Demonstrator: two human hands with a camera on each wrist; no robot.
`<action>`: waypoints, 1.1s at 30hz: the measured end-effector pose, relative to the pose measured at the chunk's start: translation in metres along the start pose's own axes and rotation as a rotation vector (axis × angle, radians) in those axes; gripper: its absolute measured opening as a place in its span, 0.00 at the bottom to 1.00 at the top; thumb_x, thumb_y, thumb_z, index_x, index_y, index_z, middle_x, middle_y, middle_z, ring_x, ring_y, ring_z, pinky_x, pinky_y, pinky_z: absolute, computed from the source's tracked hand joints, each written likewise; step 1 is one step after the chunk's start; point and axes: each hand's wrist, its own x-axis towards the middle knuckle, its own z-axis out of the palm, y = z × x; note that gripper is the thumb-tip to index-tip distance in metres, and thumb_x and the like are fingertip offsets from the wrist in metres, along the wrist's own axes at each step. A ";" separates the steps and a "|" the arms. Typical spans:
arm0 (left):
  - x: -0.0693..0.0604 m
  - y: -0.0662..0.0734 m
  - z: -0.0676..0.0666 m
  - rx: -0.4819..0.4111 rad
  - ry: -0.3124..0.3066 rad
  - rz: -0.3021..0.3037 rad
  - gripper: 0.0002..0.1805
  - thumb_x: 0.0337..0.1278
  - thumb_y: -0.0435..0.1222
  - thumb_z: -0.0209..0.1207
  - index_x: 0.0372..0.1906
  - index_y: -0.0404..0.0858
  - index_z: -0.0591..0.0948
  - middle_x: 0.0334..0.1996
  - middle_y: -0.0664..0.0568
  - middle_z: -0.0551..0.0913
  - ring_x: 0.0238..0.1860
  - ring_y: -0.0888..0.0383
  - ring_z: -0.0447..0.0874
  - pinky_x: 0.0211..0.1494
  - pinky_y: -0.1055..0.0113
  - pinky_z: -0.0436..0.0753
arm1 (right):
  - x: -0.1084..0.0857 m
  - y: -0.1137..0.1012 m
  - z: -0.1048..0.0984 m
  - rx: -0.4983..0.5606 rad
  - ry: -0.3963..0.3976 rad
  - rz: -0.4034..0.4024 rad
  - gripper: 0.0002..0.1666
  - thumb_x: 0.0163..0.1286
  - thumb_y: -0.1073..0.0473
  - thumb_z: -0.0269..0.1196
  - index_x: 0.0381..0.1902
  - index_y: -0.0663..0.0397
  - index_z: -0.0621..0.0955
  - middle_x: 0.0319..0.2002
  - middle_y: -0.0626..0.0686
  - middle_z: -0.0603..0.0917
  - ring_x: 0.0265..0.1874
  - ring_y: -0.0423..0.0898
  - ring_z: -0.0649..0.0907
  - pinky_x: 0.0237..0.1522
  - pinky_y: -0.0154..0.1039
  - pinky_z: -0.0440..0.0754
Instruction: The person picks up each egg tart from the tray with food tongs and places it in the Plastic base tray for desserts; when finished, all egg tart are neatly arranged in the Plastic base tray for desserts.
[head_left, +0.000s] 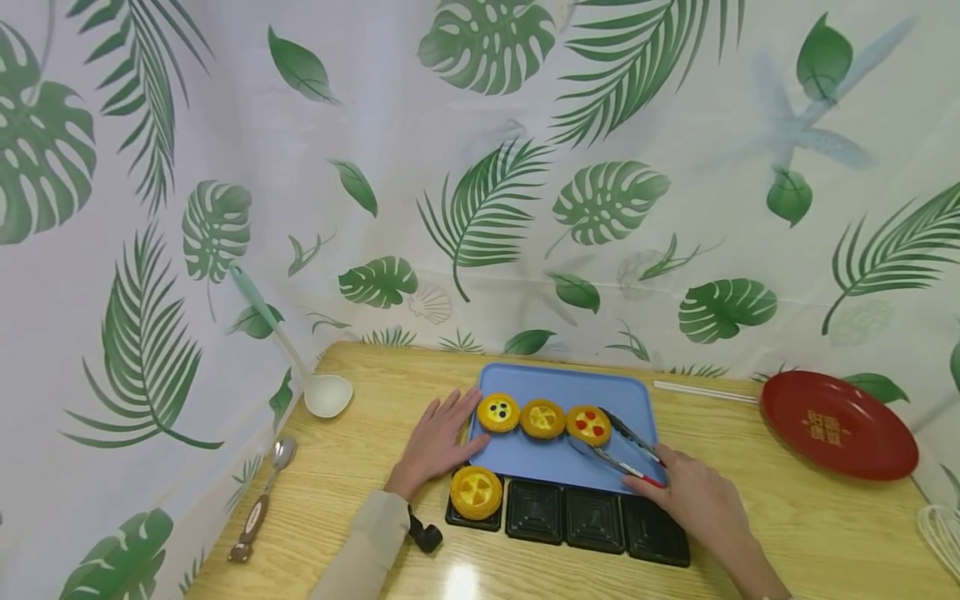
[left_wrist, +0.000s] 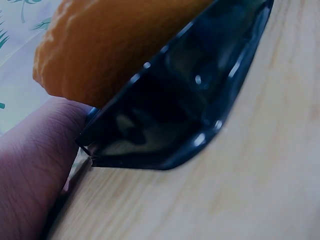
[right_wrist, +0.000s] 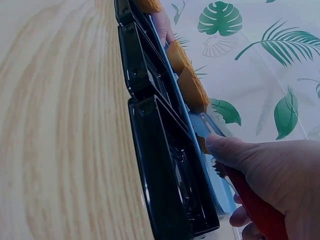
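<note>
1. Three tarts [head_left: 542,418] are lying in a row on the blue tray [head_left: 558,379], just below and right of the middle of the head view: one with dark dots at left, one with a pale yellow top between, and the red-topped tart [head_left: 588,426] at right.
2. At the lower right of that view, my right grip [head_left: 701,500] is holding the tongs [right_wrist: 253,200] by their red handle; in the right wrist view my thumb is lying over the handle's near end.
3. The tongs' two arms are flanking the red-topped tart, one on its right side and one at its lower edge; whether they are touching it, I am not able to tell.
4. Left of the tray's centre, my left grip [head_left: 442,442] is resting at the tray's left edge, its fingers extended and loose near the dark-dotted tart.
5. Four black dishes [head_left: 534,510] are standing in a row along the tray's lower edge, and the leftmost is carrying another tart [head_left: 476,492].
6. On the wooden bench [head_left: 720,433], a ladle [head_left: 327,395] is lying at left, a spoon [head_left: 257,508] at lower left, white sticks [head_left: 705,392] and a red plate [head_left: 787,400] at right.
7. A leaf-printed sheet [head_left: 450,125] is filling the upper frame.
</note>
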 end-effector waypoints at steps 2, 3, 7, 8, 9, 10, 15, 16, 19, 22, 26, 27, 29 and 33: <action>0.001 0.000 0.001 0.002 -0.005 -0.002 0.47 0.72 0.68 0.46 0.86 0.49 0.53 0.84 0.59 0.53 0.84 0.51 0.48 0.84 0.47 0.47 | 0.000 0.000 0.000 0.005 -0.002 0.003 0.52 0.60 0.20 0.64 0.57 0.62 0.81 0.24 0.49 0.72 0.23 0.46 0.73 0.18 0.40 0.63; 0.001 0.000 0.000 0.004 -0.006 -0.002 0.47 0.72 0.68 0.46 0.86 0.50 0.53 0.84 0.59 0.52 0.84 0.51 0.48 0.84 0.47 0.47 | 0.000 0.000 0.000 0.006 -0.001 0.003 0.51 0.61 0.20 0.65 0.56 0.62 0.81 0.24 0.49 0.71 0.23 0.46 0.73 0.18 0.40 0.63; 0.001 0.001 0.000 0.006 -0.010 -0.004 0.47 0.72 0.68 0.46 0.86 0.50 0.52 0.84 0.59 0.52 0.84 0.52 0.47 0.85 0.47 0.46 | -0.001 0.000 0.000 0.010 0.007 0.004 0.50 0.61 0.23 0.66 0.59 0.63 0.81 0.24 0.49 0.72 0.22 0.46 0.73 0.19 0.40 0.63; 0.001 0.001 0.000 0.006 -0.011 -0.004 0.47 0.72 0.68 0.46 0.86 0.50 0.52 0.84 0.59 0.52 0.84 0.52 0.47 0.85 0.47 0.46 | -0.001 0.000 -0.001 0.007 0.008 0.005 0.51 0.62 0.23 0.66 0.60 0.64 0.81 0.24 0.49 0.72 0.23 0.47 0.73 0.19 0.40 0.63; 0.001 0.002 -0.001 0.003 -0.007 -0.001 0.47 0.72 0.68 0.46 0.86 0.50 0.52 0.84 0.59 0.53 0.84 0.51 0.47 0.85 0.47 0.47 | -0.001 0.000 -0.001 0.006 0.009 0.006 0.51 0.62 0.24 0.67 0.61 0.64 0.81 0.25 0.49 0.73 0.23 0.47 0.74 0.19 0.40 0.63; 0.001 0.002 -0.001 0.001 -0.005 0.001 0.47 0.72 0.67 0.47 0.86 0.50 0.53 0.84 0.58 0.53 0.84 0.51 0.48 0.84 0.46 0.47 | -0.001 0.000 -0.001 0.006 0.010 0.007 0.52 0.62 0.24 0.67 0.62 0.64 0.81 0.25 0.49 0.73 0.23 0.47 0.74 0.19 0.40 0.63; 0.000 0.003 -0.003 0.004 -0.009 -0.004 0.47 0.72 0.67 0.47 0.86 0.49 0.53 0.84 0.58 0.54 0.84 0.50 0.49 0.84 0.46 0.47 | -0.004 0.001 -0.004 0.005 0.018 0.010 0.51 0.61 0.23 0.66 0.63 0.61 0.82 0.25 0.49 0.74 0.23 0.47 0.74 0.19 0.40 0.63; 0.000 0.004 -0.003 0.003 -0.011 -0.005 0.47 0.72 0.67 0.47 0.86 0.49 0.53 0.84 0.58 0.54 0.84 0.50 0.49 0.84 0.46 0.47 | -0.004 0.001 -0.004 0.006 0.021 0.011 0.51 0.62 0.23 0.66 0.62 0.61 0.82 0.25 0.49 0.74 0.23 0.47 0.74 0.19 0.40 0.63; -0.001 0.004 -0.005 0.004 -0.016 -0.006 0.46 0.73 0.67 0.47 0.86 0.49 0.53 0.84 0.57 0.54 0.84 0.50 0.49 0.84 0.46 0.48 | -0.007 0.001 -0.008 0.002 0.030 0.011 0.50 0.62 0.23 0.66 0.62 0.60 0.82 0.24 0.48 0.72 0.23 0.47 0.73 0.19 0.40 0.63; -0.002 0.004 -0.004 0.005 -0.014 -0.006 0.46 0.73 0.66 0.48 0.86 0.48 0.53 0.84 0.56 0.55 0.84 0.48 0.49 0.84 0.45 0.48 | -0.009 0.000 -0.013 -0.005 0.023 0.024 0.51 0.62 0.23 0.66 0.63 0.60 0.81 0.23 0.49 0.71 0.22 0.47 0.73 0.20 0.40 0.63; -0.002 0.003 -0.003 0.013 -0.016 -0.009 0.46 0.73 0.66 0.47 0.86 0.49 0.53 0.84 0.56 0.54 0.84 0.48 0.49 0.84 0.45 0.48 | -0.013 -0.004 -0.020 -0.010 0.004 0.048 0.54 0.61 0.22 0.66 0.66 0.61 0.80 0.24 0.49 0.72 0.23 0.47 0.73 0.20 0.39 0.63; -0.003 0.003 -0.004 0.015 -0.019 -0.011 0.46 0.73 0.66 0.47 0.86 0.49 0.52 0.84 0.57 0.54 0.84 0.49 0.49 0.84 0.46 0.47 | -0.015 -0.005 -0.022 -0.009 0.001 0.049 0.54 0.61 0.22 0.66 0.67 0.60 0.79 0.24 0.50 0.72 0.24 0.47 0.73 0.20 0.39 0.62; -0.002 0.003 -0.003 0.015 -0.014 -0.009 0.46 0.73 0.67 0.46 0.86 0.50 0.52 0.84 0.57 0.54 0.84 0.49 0.49 0.84 0.46 0.47 | -0.018 -0.007 -0.026 -0.006 0.001 0.045 0.54 0.61 0.22 0.66 0.68 0.60 0.79 0.23 0.50 0.70 0.23 0.47 0.73 0.20 0.40 0.61; -0.001 0.002 -0.002 0.023 -0.013 -0.004 0.46 0.73 0.68 0.45 0.86 0.50 0.52 0.84 0.58 0.53 0.84 0.50 0.49 0.84 0.47 0.48 | -0.028 -0.013 -0.031 -0.006 0.022 0.015 0.54 0.61 0.22 0.66 0.67 0.59 0.81 0.20 0.48 0.65 0.20 0.46 0.70 0.20 0.39 0.59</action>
